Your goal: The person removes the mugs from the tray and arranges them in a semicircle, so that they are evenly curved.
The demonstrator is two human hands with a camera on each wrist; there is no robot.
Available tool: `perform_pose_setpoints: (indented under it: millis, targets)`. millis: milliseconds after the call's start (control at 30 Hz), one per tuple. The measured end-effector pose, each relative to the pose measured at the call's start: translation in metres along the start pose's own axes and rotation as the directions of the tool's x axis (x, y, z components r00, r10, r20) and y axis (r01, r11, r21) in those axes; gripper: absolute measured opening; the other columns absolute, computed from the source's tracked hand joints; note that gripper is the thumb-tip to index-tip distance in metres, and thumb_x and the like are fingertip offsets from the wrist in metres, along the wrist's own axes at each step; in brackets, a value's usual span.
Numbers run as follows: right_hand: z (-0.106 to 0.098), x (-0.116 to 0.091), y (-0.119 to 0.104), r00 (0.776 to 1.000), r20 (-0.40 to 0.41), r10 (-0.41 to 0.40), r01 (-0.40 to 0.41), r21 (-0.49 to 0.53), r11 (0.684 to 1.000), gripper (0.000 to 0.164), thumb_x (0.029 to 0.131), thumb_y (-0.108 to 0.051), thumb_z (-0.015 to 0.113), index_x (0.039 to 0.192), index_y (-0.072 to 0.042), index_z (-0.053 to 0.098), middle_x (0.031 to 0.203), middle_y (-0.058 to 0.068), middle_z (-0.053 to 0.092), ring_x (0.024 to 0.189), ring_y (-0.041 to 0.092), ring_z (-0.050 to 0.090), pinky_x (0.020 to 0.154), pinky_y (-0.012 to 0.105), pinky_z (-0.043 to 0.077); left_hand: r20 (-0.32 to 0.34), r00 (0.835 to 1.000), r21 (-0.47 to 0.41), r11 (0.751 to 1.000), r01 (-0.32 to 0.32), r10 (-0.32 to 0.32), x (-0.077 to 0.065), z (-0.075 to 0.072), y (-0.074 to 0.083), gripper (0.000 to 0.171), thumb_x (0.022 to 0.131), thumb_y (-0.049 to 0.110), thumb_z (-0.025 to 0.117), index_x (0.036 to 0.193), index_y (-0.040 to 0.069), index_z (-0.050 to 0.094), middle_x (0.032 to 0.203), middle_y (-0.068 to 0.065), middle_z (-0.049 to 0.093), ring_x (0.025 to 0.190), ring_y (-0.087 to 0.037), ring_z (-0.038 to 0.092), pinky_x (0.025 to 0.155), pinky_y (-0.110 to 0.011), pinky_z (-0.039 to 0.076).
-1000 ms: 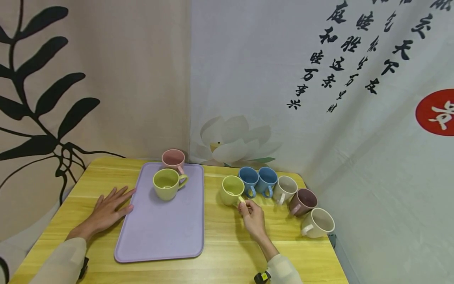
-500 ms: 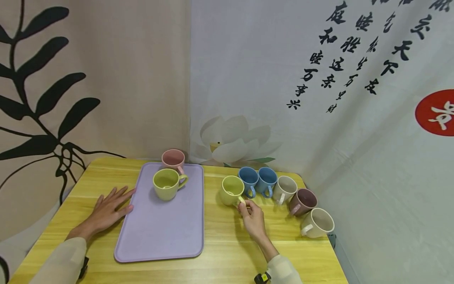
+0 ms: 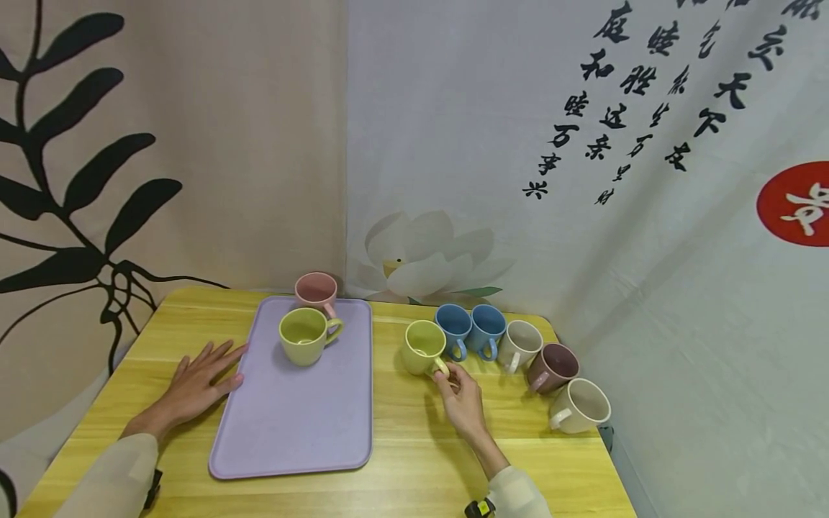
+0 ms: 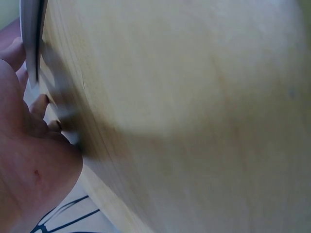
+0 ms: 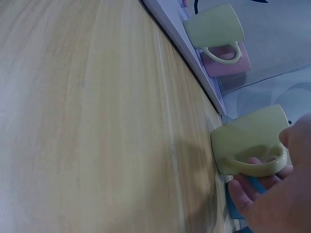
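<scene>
My right hand [image 3: 463, 403] pinches the handle of a yellow-green mug [image 3: 422, 349], which is upright on the table just left of the blue mugs. The right wrist view shows the fingers around that handle, with the mug [image 5: 250, 136] close to the tabletop. At the left edge of a lilac tray [image 3: 304, 424], my left hand [image 3: 197, 381] lies with fingers spread, thumb and fingertips touching the rim. On the tray stand a second yellow-green mug [image 3: 303, 338] and, behind it at the far edge, a pink mug [image 3: 316, 289].
Right of the held mug, a curved row holds two blue mugs, one [image 3: 453, 324] beside the other [image 3: 487, 327], a pale grey mug [image 3: 522, 344], a dark mauve mug [image 3: 554, 368] and a cream mug [image 3: 581, 406]. A printed curtain [image 3: 440, 144] hangs behind the wooden table [image 3: 414, 467].
</scene>
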State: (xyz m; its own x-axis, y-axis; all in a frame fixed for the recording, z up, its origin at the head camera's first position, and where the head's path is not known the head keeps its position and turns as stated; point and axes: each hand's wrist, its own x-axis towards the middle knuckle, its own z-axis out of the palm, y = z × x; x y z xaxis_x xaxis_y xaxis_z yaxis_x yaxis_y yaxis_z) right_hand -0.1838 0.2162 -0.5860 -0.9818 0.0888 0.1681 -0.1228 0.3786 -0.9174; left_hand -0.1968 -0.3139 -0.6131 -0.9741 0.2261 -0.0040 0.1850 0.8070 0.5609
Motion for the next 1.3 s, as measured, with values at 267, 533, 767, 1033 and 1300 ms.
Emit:
perform_pose_setpoints:
  millis: [267, 533, 767, 1033, 1300]
  targets:
    - [-0.001, -0.002, -0.002, 0.999, 0.031, -0.009, 0.010, -0.042, 0.999, 0.036, 0.101, -0.031, 0.068, 0.133, -0.015, 0.065, 0.122, 0.012, 0.074, 0.112, 0.028, 0.074, 0.089, 0.030, 0.062, 0.002, 1.000, -0.008, 1.000, 0.000, 0.000, 0.000, 0.000, -0.001, 0.068, 0.106, 0.051, 0.051, 0.164, 0.024, 0.030, 0.171, -0.027, 0.018, 0.157, -0.059, 0.004, 0.117, -0.081, -0.007]
    - [-0.001, -0.002, -0.002, 0.999, 0.047, -0.021, 0.021, -0.009, 1.000, 0.047, 0.101, -0.032, 0.068, 0.140, -0.009, 0.059, 0.130, 0.019, 0.069, 0.118, 0.034, 0.070, 0.092, 0.030, 0.061, 0.000, 1.000, -0.015, 1.000, -0.002, 0.002, -0.001, 0.001, -0.002, 0.068, 0.106, 0.051, 0.050, 0.165, 0.024, 0.029, 0.172, -0.027, 0.017, 0.157, -0.059, 0.003, 0.117, -0.081, -0.009]
    - [-0.001, -0.003, -0.005, 0.999, 0.042, -0.019, 0.022, -0.050, 0.999, 0.059, 0.101, -0.039, 0.068, 0.147, -0.007, 0.052, 0.137, 0.011, 0.065, 0.122, 0.031, 0.066, 0.101, 0.044, 0.058, -0.001, 1.000, -0.011, 1.000, 0.000, 0.000, -0.002, 0.001, -0.001, 0.068, 0.106, 0.051, 0.051, 0.165, 0.024, 0.029, 0.171, -0.027, 0.017, 0.156, -0.060, 0.004, 0.117, -0.081, -0.008]
    - [-0.003, -0.005, -0.010, 0.998, 0.008, -0.065, 0.066, -0.085, 0.994, 0.062, 0.099, -0.039, 0.070, 0.148, -0.005, 0.051, 0.142, 0.010, 0.063, 0.135, 0.031, 0.057, 0.116, 0.058, 0.044, 0.005, 1.000, 0.005, 1.000, 0.000, 0.000, -0.001, 0.001, -0.001, 0.067, 0.106, 0.050, 0.050, 0.165, 0.023, 0.029, 0.171, -0.027, 0.018, 0.156, -0.060, 0.004, 0.117, -0.082, -0.007]
    - [-0.007, -0.008, -0.021, 0.994, -0.038, -0.101, 0.097, -0.088, 0.991, 0.060, 0.099, -0.039, 0.070, 0.150, -0.015, 0.051, 0.150, 0.006, 0.059, 0.142, 0.024, 0.053, 0.121, 0.050, 0.040, 0.008, 1.000, 0.000, 1.000, 0.007, -0.007, 0.000, 0.000, 0.000, 0.068, 0.106, 0.050, 0.050, 0.164, 0.022, 0.030, 0.171, -0.028, 0.018, 0.156, -0.060, 0.004, 0.117, -0.082, -0.007]
